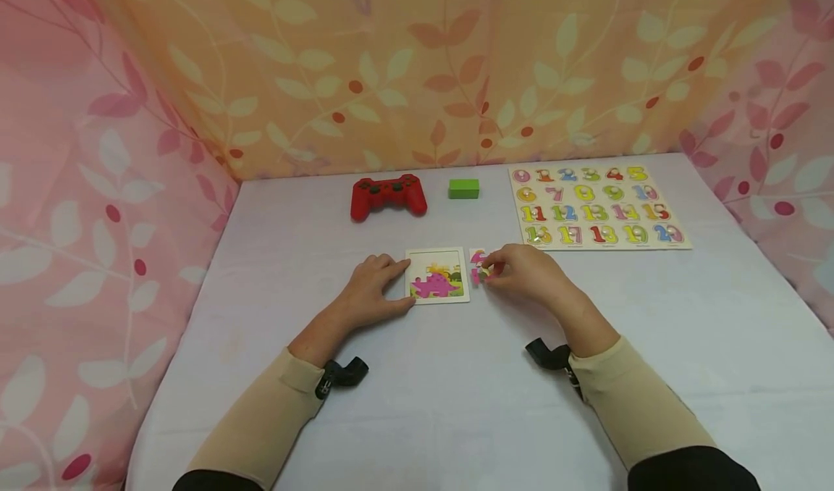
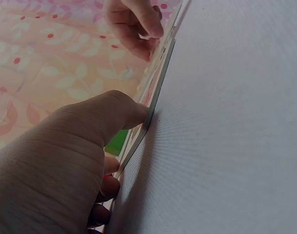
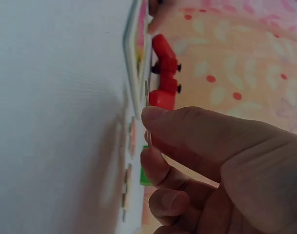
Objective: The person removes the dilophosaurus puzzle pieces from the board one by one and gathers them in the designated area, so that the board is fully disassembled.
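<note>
A small white-rimmed jigsaw tray (image 1: 467, 288) lies on the table, partly filled with a purple dinosaur picture (image 1: 435, 284). Its upper left part shows a bare white base. My left hand (image 1: 371, 292) rests at the tray's left side, thumb at the lower left corner and index fingertip on the left edge. In the left wrist view the thumb (image 2: 114, 114) presses on the rim. Just right of the tray, my right hand (image 1: 526, 272) pinches a thin puzzle piece (image 3: 147, 92), seen edge-on in the right wrist view. Loose puzzle pieces (image 1: 478, 256) lie beneath those fingers, partly hidden.
Behind the tray are a red game controller (image 1: 389, 196) and a green block (image 1: 464, 189). A number puzzle board (image 1: 602, 239) lies at the back right. Patterned cloth (image 1: 417, 71) hangs behind and at both sides of the white table (image 1: 430, 404).
</note>
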Motion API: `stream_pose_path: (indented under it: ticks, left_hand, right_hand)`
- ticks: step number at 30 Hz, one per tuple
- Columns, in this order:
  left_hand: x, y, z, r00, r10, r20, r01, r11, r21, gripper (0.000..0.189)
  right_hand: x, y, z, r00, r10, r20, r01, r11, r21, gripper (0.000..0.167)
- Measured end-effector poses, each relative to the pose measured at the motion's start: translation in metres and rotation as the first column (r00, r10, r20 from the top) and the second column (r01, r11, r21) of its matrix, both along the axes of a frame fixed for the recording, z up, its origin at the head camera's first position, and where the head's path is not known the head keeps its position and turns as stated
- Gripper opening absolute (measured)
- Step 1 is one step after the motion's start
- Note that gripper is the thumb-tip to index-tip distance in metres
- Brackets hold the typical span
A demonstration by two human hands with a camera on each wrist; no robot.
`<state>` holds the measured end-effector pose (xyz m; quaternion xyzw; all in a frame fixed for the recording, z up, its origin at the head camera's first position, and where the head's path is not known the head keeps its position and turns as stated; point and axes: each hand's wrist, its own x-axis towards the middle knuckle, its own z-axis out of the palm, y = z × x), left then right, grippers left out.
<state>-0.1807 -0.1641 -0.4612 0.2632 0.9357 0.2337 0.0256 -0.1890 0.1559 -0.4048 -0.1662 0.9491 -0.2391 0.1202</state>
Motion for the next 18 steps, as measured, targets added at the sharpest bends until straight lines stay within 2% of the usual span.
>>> stream_pose_path:
  ticks: [5, 9, 13, 18]
  left_hand:
    - [0.001, 0.001, 0.002, 1.0, -0.001, 0.01, 0.001, 1.0, 0.0, 0.077]
    - [0.001, 0.0, 0.001, 1.0, -0.002, 0.005, 0.002, 1.0, -0.001, 0.077]
    - [0.0, 0.0, 0.0, 1.0, -0.003, -0.001, 0.003, 1.0, -0.005, 0.077]
    - [0.0, 0.0, 0.0, 1.0, -0.003, 0.006, 0.003, 1.0, -0.005, 0.078]
  right_hand:
    - [-0.001, -0.003, -0.008, 1.0, 0.021, -0.015, -0.02, 0.999, 0.038, 0.028]
    - [0.0, -0.003, -0.007, 1.0, 0.019, -0.01, -0.018, 0.998, 0.054, 0.033]
    - [0.001, 0.001, 0.004, 1.0, -0.008, 0.011, 0.008, 0.999, 0.034, 0.037]
    - [0.005, 0.012, 0.027, 0.998, -0.071, -0.002, 0.071, 0.997, -0.007, 0.038]
